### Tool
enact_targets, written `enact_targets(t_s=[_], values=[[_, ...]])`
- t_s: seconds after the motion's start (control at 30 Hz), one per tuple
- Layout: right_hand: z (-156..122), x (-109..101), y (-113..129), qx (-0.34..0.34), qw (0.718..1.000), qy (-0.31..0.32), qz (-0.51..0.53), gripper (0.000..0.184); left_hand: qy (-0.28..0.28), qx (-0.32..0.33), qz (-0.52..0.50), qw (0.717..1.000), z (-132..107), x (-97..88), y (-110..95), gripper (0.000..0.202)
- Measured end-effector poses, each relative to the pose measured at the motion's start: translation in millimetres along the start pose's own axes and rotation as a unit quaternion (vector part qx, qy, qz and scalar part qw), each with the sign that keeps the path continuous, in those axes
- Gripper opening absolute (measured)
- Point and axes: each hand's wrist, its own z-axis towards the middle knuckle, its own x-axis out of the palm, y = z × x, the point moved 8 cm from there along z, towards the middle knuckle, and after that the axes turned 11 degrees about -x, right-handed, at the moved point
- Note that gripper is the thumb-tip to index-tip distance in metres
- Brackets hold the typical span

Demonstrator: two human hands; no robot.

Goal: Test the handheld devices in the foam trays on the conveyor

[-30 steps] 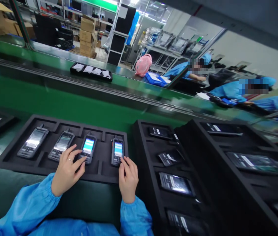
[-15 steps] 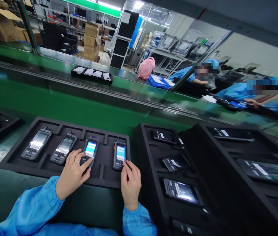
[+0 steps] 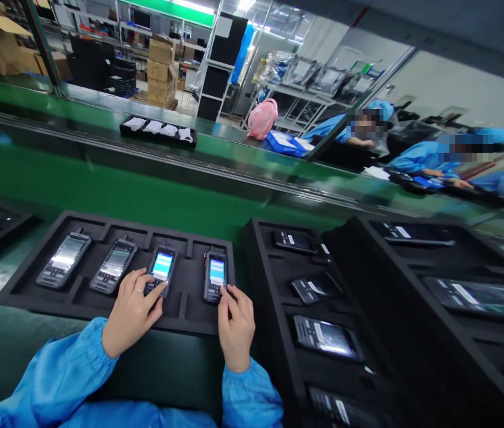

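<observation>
Head view: on the green worktop (image 3: pixel 6 351), a black foam tray (image 3: pixel 24 300) holds four handsets in a row. The two at its right end are lit. The left hand (image 3: pixel 129 312) fingers the third handset (image 3: pixel 161 270), the right hand (image 3: pixel 235 324) the fourth handset (image 3: pixel 215 277); neither grip closes around one. Two dark-screened handsets (image 3: pixel 63 260) left of these look still untouched.
</observation>
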Motion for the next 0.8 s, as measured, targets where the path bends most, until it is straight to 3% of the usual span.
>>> enact_targets(t_s=[0.43, 0.63, 0.8], values=[[-1, 0, -2, 0.019, 1.000, 0.002, 0.007, 0.029, -0.002, -0.010, -0.037, 0.999, 1, -0.3, 3, 0.026], [21, 14, -15, 0.059, 0.996, 0.060, -0.001, 0.045, -0.014, -0.029, -0.045, 0.998, 37, -9.6, 9, 0.045], [39, 31, -24, 0.059, 0.995, 0.081, -0.010, 0.041, -0.021, -0.040, -0.068, 0.997, 56, 8.6, 15, 0.038]])
